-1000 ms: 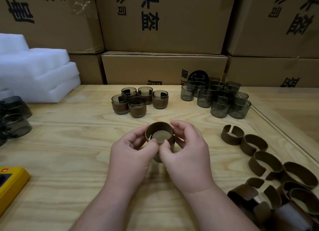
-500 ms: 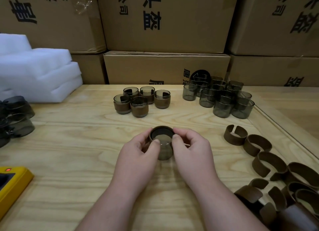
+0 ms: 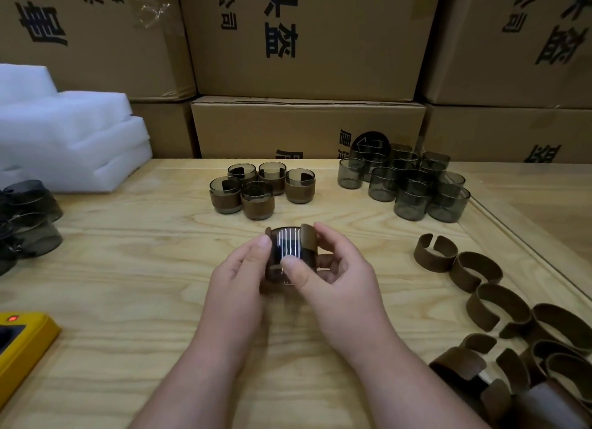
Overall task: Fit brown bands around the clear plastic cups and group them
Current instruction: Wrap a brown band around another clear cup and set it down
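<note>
We hold one smoky clear plastic cup (image 3: 286,252) between both hands above the pale grained wooden tabletop (image 3: 128,268); the left hand (image 3: 238,279) curls its fingers against the cup's left side, thumb tip at the upper left edge; the right hand (image 3: 336,284) pinches it, thumb pressed on the near face and the other fingers wrapped behind the right side; a brown split band of stiff, matte material (image 3: 308,241) sits around the cup, its gap facing us so that the glossy wall shows bright striped reflections. Beyond our fingertips stand five cups already wearing brown bands (image 3: 261,190), close together; further right of them a cluster of bare smoky cups (image 3: 410,180); to the right of the right hand lie loose C-shaped brown bands (image 3: 499,310) in a curving heap. The stacked cardboard boxes (image 3: 304,38) behind carry large black Chinese characters, among them 头盔; left of our hands lie white foam blocks (image 3: 64,134) and a yellow device (image 3: 22,342) with a red light.
</note>
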Demonstrator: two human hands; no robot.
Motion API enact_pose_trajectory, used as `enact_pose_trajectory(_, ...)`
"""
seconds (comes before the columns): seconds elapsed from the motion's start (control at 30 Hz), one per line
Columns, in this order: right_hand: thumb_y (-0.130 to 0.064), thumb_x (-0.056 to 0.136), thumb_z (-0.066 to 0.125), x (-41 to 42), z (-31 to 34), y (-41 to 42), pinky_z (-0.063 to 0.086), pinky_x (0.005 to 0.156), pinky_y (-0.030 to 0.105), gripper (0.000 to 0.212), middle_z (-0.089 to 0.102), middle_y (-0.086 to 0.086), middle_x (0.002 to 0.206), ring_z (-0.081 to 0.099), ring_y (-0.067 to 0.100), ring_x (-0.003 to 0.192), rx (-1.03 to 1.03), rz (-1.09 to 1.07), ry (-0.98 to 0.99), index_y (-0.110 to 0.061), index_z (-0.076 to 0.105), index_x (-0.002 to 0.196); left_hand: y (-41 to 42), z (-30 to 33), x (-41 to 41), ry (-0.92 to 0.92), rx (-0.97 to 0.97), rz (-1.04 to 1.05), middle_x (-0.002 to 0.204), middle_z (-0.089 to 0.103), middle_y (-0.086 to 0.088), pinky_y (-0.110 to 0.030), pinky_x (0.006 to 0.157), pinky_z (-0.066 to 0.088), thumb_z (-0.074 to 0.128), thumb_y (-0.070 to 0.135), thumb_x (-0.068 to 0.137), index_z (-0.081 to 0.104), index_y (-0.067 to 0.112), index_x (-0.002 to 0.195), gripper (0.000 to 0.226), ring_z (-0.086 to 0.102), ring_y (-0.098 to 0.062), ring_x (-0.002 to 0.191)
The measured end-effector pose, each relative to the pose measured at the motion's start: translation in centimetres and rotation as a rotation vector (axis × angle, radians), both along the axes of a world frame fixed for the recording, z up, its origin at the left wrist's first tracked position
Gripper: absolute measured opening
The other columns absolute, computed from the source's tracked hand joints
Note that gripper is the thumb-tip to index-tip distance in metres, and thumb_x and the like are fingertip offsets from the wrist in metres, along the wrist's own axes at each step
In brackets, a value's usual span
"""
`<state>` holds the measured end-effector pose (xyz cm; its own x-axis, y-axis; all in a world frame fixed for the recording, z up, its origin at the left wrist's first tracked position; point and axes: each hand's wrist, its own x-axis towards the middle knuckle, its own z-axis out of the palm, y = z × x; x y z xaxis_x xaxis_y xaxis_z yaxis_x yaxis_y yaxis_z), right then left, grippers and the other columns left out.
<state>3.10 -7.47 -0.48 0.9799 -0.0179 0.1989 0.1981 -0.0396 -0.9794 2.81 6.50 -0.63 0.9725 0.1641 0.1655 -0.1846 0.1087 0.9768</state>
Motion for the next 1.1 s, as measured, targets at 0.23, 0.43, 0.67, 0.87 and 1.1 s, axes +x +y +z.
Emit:
enact_pose_trajectory(0.23, -0.071, 0.073, 0.069, 0.8, 0.5, -0.4, 0.062, 0.075, 0.035, 0.073, 0.080, 0.004, 0.099, 0.077, 0.020, 0.091, 0.307, -0.106, 0.031, -0.013, 0.072, 0.117, -0.5, -0.1, -0.3, -0.038, 0.061, -0.059, 0.095, 0.078, 0.010, -0.015, 0.079, 0.055, 0.080, 0.042, 0.074, 0.064, 0.025, 0.134, 0.064, 0.073, -0.006, 0.090)
enact_pose_trajectory(0.43, -0.043, 0.091, 0.062, 0.8, 0.1, -0.7, 0.058, 0.091, 0.050, 0.047, 0.077, 0.012, 0.110, 0.072, 0.029, 0.102, 0.361, 0.003, -0.003, -0.008, 0.073, 0.121, -0.5, 0.0, 0.0, -0.047, 0.037, 0.010, 0.109, 0.078, 0.017, -0.015, 0.083, 0.057, 0.069, 0.061, 0.064, 0.069, 0.030, 0.124, 0.067, 0.071, 0.001, 0.103)
enact_pose_trajectory(0.67, -0.045, 0.083, 0.068, 1.2, -0.1, -0.7, 0.059, 0.081, 0.029, 0.056, 0.079, 0.005, 0.110, 0.074, 0.023, 0.103, 0.283, -0.010, -0.013, -0.008, 0.070, 0.126, -0.5, 0.0, 0.1, -0.042, 0.079, 0.064, 0.101, 0.079, 0.012, -0.012, 0.075, 0.053, 0.062, 0.066, 0.070, 0.074, 0.021, 0.122, 0.070, 0.071, 0.004, 0.094)
enact_pose_trajectory(0.87, -0.033, 0.094, 0.068, 1.6, -0.4, -0.5, 0.057, 0.077, 0.020, 0.026, 0.080, -0.007, 0.100, 0.075, 0.007, 0.091, 0.200, -0.057, -0.032, -0.020, 0.074, 0.116, -0.6, 0.0, 0.0, -0.018, 0.174, 0.098, 0.106, 0.078, 0.017, -0.029, 0.094, 0.054, 0.057, 0.060, 0.081, 0.077, 0.023, 0.120, 0.057, 0.069, 0.004, 0.104)
enact_pose_trajectory(1.1, -0.033, 0.099, 0.067, 1.3, -0.2, -0.2, 0.058, 0.088, 0.028, 0.034, 0.077, -0.024, 0.099, 0.073, 0.002, 0.095, 0.039, -0.095, -0.096, -0.063, 0.072, 0.085, -0.6, 0.0, -0.1, -0.023, 0.240, 0.164, 0.105, 0.078, 0.010, -0.013, 0.086, 0.052, 0.055, 0.053, 0.086, 0.079, 0.021, 0.114, 0.049, 0.069, 0.007, 0.095)
